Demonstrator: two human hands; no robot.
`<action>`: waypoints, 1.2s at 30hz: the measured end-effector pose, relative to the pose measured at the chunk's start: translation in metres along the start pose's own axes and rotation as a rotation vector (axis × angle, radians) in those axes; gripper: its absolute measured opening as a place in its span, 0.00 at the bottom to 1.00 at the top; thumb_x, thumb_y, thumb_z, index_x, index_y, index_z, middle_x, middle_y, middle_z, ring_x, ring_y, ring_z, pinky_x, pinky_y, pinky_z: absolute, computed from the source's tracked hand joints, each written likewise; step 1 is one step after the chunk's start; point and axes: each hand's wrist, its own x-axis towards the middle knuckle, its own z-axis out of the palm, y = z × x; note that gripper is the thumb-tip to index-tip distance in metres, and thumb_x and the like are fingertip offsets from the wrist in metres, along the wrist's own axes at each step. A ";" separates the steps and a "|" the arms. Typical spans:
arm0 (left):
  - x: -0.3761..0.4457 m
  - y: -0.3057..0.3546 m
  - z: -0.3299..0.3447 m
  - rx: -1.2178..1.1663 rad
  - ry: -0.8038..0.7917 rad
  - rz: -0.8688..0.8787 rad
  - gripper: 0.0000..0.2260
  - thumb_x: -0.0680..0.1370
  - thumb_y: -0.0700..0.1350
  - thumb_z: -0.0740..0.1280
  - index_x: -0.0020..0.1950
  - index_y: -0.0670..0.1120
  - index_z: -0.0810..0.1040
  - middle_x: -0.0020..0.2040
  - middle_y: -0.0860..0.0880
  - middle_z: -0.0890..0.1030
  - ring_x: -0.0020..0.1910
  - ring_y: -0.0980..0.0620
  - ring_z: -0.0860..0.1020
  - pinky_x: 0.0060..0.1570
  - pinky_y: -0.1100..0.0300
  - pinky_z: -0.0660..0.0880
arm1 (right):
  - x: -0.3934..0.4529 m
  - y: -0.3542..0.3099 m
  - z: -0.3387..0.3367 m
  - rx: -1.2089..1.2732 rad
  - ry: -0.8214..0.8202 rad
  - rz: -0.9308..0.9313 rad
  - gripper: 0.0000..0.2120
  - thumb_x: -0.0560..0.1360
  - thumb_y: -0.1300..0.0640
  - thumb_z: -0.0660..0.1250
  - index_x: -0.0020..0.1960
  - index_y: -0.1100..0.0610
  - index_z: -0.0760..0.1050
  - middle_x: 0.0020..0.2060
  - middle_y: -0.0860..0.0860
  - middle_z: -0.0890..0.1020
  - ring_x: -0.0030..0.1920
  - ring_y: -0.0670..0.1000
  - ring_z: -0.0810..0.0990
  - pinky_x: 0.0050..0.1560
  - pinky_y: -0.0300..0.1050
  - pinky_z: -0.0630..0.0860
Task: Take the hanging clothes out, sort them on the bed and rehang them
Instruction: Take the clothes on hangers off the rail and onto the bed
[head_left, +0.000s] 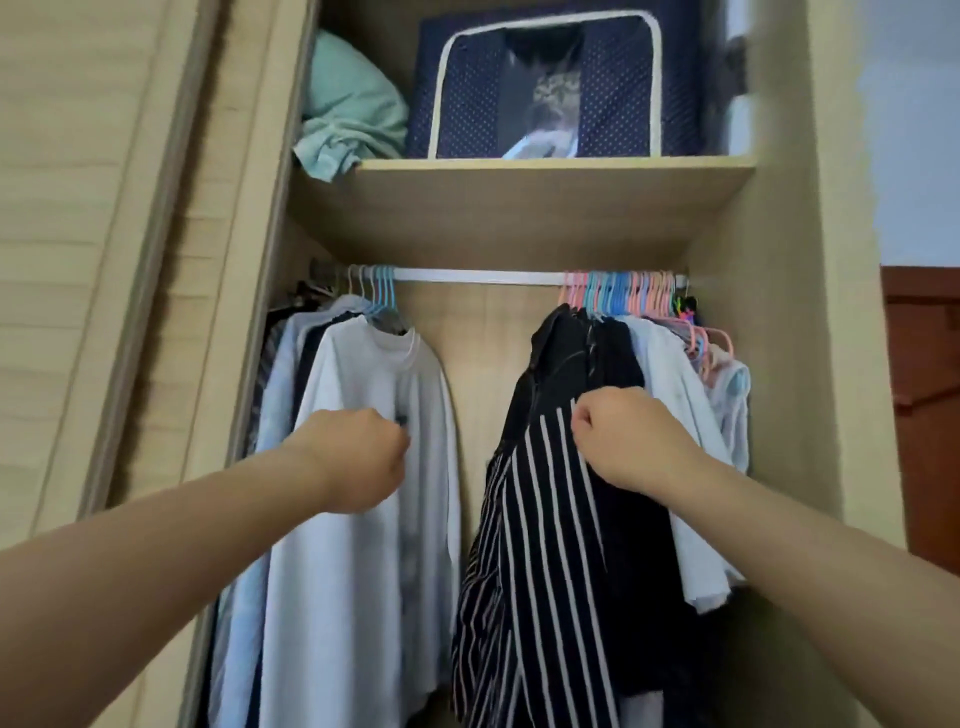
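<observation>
Both fists curled: left hand (358, 457) bunches the white shirt (363, 519), right hand (623, 436) grabs the striped dark garment (550, 545) under the rail (478, 275).

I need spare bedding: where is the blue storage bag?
The blue storage bag sits on the top shelf above the rail, right of a folded green cloth.

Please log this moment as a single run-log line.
left hand on white shirt | right hand on striped garment | clothes parted on rail | nothing removed
</observation>
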 end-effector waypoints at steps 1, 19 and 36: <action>0.011 -0.009 0.012 -0.013 0.035 -0.003 0.09 0.82 0.49 0.55 0.45 0.49 0.69 0.47 0.45 0.77 0.47 0.40 0.77 0.43 0.54 0.68 | 0.013 -0.005 0.005 -0.009 0.035 0.014 0.11 0.80 0.55 0.59 0.42 0.52 0.77 0.37 0.49 0.78 0.39 0.51 0.76 0.33 0.44 0.68; 0.139 -0.083 0.067 -0.410 0.300 0.157 0.13 0.80 0.53 0.59 0.43 0.47 0.78 0.41 0.49 0.81 0.44 0.46 0.79 0.40 0.56 0.75 | 0.204 -0.037 0.025 -0.588 0.009 0.331 0.04 0.78 0.59 0.60 0.46 0.57 0.71 0.51 0.56 0.78 0.54 0.59 0.77 0.55 0.52 0.71; 0.130 -0.147 0.060 -0.454 0.310 0.005 0.11 0.80 0.51 0.61 0.46 0.50 0.81 0.40 0.52 0.83 0.40 0.59 0.78 0.41 0.60 0.75 | 0.301 -0.072 0.060 1.103 0.246 0.435 0.11 0.79 0.67 0.62 0.60 0.64 0.74 0.41 0.56 0.76 0.30 0.49 0.78 0.20 0.33 0.69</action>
